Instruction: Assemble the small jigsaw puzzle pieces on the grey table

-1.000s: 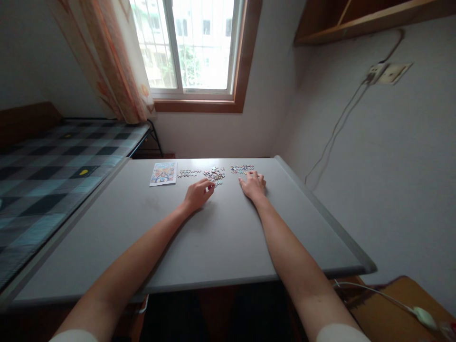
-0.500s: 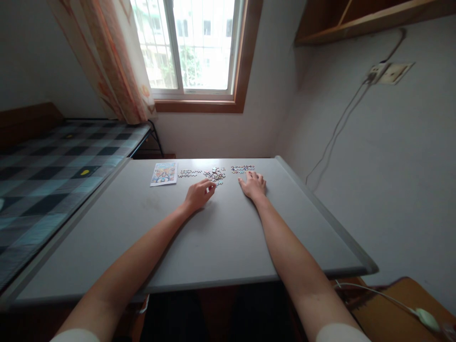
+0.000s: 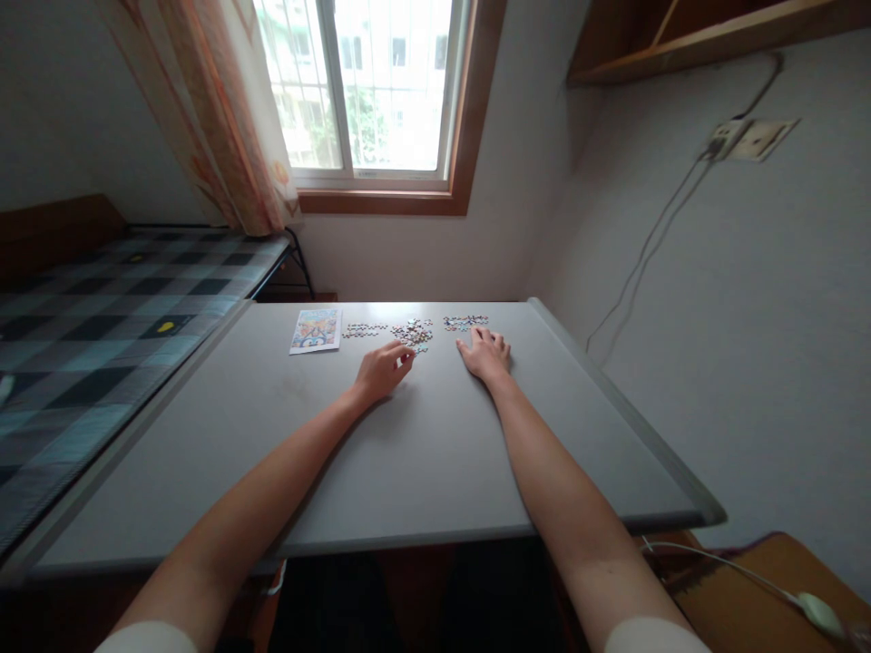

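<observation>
Two bumps to guard against

The left hand (image 3: 381, 373) curls at the near edge of the puzzle pile (image 3: 414, 334) on the table (image 3: 408, 462); I cannot tell whether it pinches a piece. The right hand (image 3: 485, 355) lies loosely spread, seemingly grasping nothing, just nearer than the grouped pieces (image 3: 466, 321) at right. A stray push from it could skew that group; a left-hand nudge could scatter the pile.
</observation>
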A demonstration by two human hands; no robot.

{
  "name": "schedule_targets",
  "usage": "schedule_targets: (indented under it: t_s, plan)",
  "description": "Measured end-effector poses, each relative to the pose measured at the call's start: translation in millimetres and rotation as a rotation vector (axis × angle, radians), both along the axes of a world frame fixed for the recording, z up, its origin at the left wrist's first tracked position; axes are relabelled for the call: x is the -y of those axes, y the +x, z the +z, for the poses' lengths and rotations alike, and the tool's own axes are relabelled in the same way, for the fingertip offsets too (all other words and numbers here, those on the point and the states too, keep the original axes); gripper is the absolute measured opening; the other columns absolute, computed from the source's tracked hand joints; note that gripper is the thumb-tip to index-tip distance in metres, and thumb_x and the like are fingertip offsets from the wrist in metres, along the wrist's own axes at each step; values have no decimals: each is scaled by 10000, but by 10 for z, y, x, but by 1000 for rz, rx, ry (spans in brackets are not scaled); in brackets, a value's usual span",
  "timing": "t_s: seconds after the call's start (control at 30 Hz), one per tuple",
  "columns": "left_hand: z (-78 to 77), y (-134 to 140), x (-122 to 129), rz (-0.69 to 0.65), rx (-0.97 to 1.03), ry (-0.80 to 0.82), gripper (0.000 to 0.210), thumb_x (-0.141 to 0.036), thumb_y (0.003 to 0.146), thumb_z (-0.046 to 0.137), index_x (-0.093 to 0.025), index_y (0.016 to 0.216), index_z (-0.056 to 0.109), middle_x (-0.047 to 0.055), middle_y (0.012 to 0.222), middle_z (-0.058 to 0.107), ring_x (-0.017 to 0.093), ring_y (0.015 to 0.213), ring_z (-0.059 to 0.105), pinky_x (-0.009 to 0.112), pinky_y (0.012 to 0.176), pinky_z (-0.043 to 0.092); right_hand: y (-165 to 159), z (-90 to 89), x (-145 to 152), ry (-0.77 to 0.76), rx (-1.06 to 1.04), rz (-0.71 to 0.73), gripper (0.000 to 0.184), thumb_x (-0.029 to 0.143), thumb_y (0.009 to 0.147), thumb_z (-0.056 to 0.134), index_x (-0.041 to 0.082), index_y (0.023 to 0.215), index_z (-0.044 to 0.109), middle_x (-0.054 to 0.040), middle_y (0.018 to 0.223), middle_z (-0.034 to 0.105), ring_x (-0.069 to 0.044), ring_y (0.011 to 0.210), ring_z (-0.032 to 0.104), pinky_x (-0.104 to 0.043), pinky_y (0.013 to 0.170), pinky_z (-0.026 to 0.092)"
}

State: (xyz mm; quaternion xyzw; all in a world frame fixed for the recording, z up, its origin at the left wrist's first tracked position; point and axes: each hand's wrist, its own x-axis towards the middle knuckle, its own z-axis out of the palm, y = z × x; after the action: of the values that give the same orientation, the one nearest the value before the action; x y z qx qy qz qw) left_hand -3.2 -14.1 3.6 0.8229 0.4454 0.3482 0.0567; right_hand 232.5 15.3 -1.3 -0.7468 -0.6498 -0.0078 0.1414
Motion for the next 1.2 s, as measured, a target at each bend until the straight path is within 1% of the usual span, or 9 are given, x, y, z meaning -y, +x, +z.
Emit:
schedule_targets:
  t_s: [0.2, 0.3, 0.43, 0.5, 0.6, 0.8, 0.97, 1.07, 1.2]
  plan:
    - [-16, -5, -6, 1, 3, 9, 181, -266, 866, 484, -221, 857, 659, -17, 830, 647, 66, 579, 537, 194, 600, 401, 3, 18, 9, 66, -31, 13, 524, 494, 893, 394, 221, 1336, 455, -87, 1411, 412, -307, 1204, 359, -450, 971, 322]
    - [-3, -3, 6, 5, 3, 14, 176, -260, 864, 489, -222, 856, 660, -18, 821, 646, 64, 573, 533, 193, 600, 400, -60, 50, 40, 129, -62, 65, 472, 443, 896, 421, 222, 1305, 501, -89, 1373, 449, -308, 1178, 383, -443, 949, 351]
    - [17, -3, 18, 16, -3, 6, 173, -253, 858, 493, -221, 854, 664, -19, 788, 642, 64, 559, 524, 192, 585, 395, -251, 63, 107, 157, -89, 298, 408, 421, 906, 426, 227, 1232, 576, -89, 1290, 514, -270, 1115, 437, -402, 928, 382]
    - [16, -4, 16, 19, -10, -2, 173, -254, 856, 494, -221, 860, 664, -19, 786, 641, 65, 561, 525, 191, 582, 394, -351, 53, 148, 141, -85, 436, 408, 430, 909, 430, 233, 1234, 577, -85, 1275, 526, -258, 1123, 435, -392, 945, 375]
    - [8, -5, 12, 25, -26, -8, 179, -253, 857, 487, -225, 877, 662, -19, 799, 642, 68, 581, 537, 191, 594, 397, -445, 47, 203, 104, -65, 562, 423, 437, 894, 468, 259, 1269, 550, -72, 1291, 519, -261, 1143, 418, -397, 950, 371]
    - [21, -2, 19, 42, -52, -35, 188, -265, 861, 482, -227, 883, 665, -12, 838, 658, 74, 599, 551, 201, 615, 402, -437, 100, 226, 89, -52, 552, 331, 415, 900, 468, 254, 1120, 657, -63, 1264, 551, -271, 1154, 399, -418, 952, 357]
    - [40, 1, 29, 51, -66, -47, 189, -273, 862, 485, -234, 895, 667, -10, 851, 665, 81, 607, 560, 203, 610, 398, -429, 99, 220, 109, -72, 532, 384, 415, 890, 488, 275, 1234, 589, -66, 1258, 557, -275, 1149, 403, -425, 956, 350]
    - [46, 4, 27, 130, -94, -53, 199, -304, 865, 485, -243, 905, 670, -1, 832, 671, 108, 638, 576, 218, 604, 389, -446, 92, 239, 101, -71, 593, 404, 436, 883, 500, 297, 1255, 568, -47, 1300, 538, -278, 1183, 376, -435, 973, 338]
    - [40, 12, 8, 331, -140, -127, 222, -358, 856, 489, -236, 871, 674, 19, 715, 665, 164, 652, 596, 247, 589, 377, -470, 98, 274, 102, -87, 693, 386, 449, 882, 503, 292, 1223, 594, -18, 1343, 520, -271, 1221, 345, -445, 1005, 314]
